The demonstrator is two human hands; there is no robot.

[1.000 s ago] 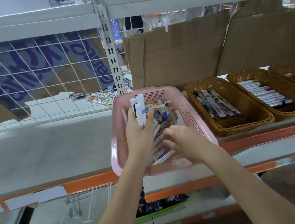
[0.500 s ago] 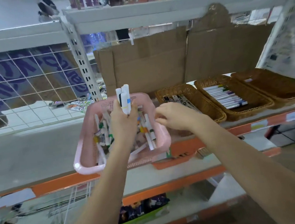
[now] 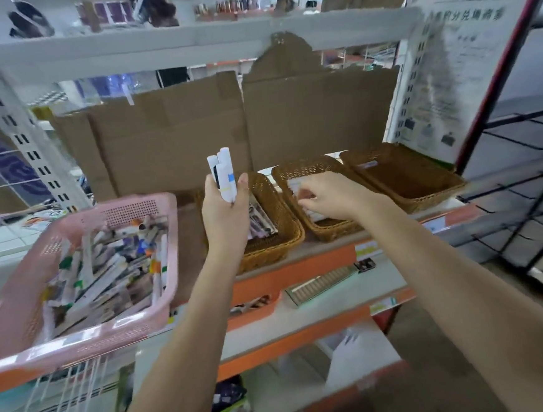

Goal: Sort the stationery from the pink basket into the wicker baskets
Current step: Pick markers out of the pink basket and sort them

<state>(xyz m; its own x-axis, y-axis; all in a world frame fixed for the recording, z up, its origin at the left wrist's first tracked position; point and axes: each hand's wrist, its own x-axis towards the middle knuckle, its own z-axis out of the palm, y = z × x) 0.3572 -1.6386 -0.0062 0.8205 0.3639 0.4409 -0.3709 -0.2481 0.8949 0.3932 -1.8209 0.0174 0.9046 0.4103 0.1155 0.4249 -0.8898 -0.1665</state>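
Sorting is well under way, and the step in hand looks like a drop-off: the right hand (image 3: 325,198) reaches over the middle wicker basket (image 3: 315,196), fingers curled downward above a row of pale markers (image 3: 294,184) lying there, though motion blur hides whether it pinches a pen or has let one go, so I cannot tell its grasp. The left hand (image 3: 225,209) is clenched around a small bundle of white markers (image 3: 223,173), held in the air in front of the left wicker basket (image 3: 265,225) and just right of the pink basket (image 3: 83,272). That bundle stands nearly upright, its long axis vertical, the free ends pointing up toward the cardboard backing (image 3: 174,138) and the lower ends buried in the fist. The pink basket sits at the left on the shelf (image 3: 326,253), tilted toward the viewer and full of mixed pens lying criss-cross. The right wicker basket (image 3: 404,176) holds almost nothing that I can make out. The next move probably calls for turning the upright bundle to lie flat, lengthwise along whichever wicker basket matches its kind, then lowering it in beside the pens already there, and reaching back to the pink basket for more.
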